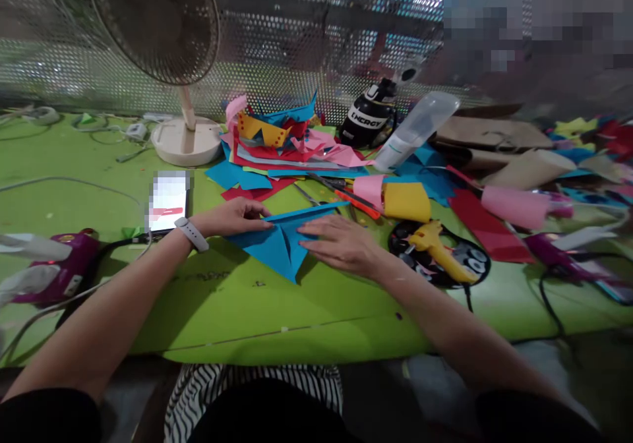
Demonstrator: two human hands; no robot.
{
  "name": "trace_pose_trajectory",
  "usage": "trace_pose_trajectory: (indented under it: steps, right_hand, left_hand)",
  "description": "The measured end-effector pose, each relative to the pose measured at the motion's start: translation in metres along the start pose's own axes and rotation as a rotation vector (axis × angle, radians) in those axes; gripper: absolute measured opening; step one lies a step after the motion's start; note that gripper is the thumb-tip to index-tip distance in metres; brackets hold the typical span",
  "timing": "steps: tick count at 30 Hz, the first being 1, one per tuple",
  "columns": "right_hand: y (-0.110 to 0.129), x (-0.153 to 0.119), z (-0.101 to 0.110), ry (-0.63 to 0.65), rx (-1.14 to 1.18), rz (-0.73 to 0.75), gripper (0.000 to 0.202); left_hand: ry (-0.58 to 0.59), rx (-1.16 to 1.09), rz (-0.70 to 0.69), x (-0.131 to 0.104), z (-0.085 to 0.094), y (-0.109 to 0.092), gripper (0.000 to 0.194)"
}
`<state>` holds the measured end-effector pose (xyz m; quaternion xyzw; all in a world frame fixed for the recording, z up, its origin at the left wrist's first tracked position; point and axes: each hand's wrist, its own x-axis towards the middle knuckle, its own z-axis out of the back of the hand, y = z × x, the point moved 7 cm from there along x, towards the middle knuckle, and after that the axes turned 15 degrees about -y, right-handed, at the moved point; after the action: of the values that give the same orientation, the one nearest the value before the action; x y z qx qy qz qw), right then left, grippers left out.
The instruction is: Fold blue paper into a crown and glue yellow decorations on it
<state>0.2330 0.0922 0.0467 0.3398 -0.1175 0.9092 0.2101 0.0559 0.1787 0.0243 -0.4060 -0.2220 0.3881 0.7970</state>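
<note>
A sheet of blue paper [277,245] lies in front of me, folded along its far edge, with a crease down its middle and a point toward me. My left hand [236,217], a pale watch band on its wrist, is closed on the paper's left side, thumb in front. From the right, my right hand [341,240] rests its stretched fingers on the paper's other half; its thumb is mostly hidden. Beyond the right hand lie orange-handled scissors [363,202]. A yellow glue gun [440,252] rests on a dark patterned mat to its right.
A fan [185,143] stands at the back left, with a phone [169,200] nearer me. Behind the blue paper are piled coloured paper cutouts [277,133], a black bottle [366,117] and a clear bottle [420,130]. Power strips [64,265] and cables occupy both sides of the green table [237,324].
</note>
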Motion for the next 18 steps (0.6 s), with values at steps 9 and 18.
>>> trace_pose_trajectory:
  steps: [9,18]
  right_hand:
    - [-0.023,-0.01,-0.02,-0.035,0.305,-0.355,0.02]
    - [-0.033,-0.013,-0.027,0.086,0.428,-0.798,0.026]
  left_hand:
    - [-0.168,0.605,-0.276,-0.004,-0.009,-0.026,0.026]
    - [-0.089,0.702,-0.286,-0.005,-0.022,-0.039,0.024]
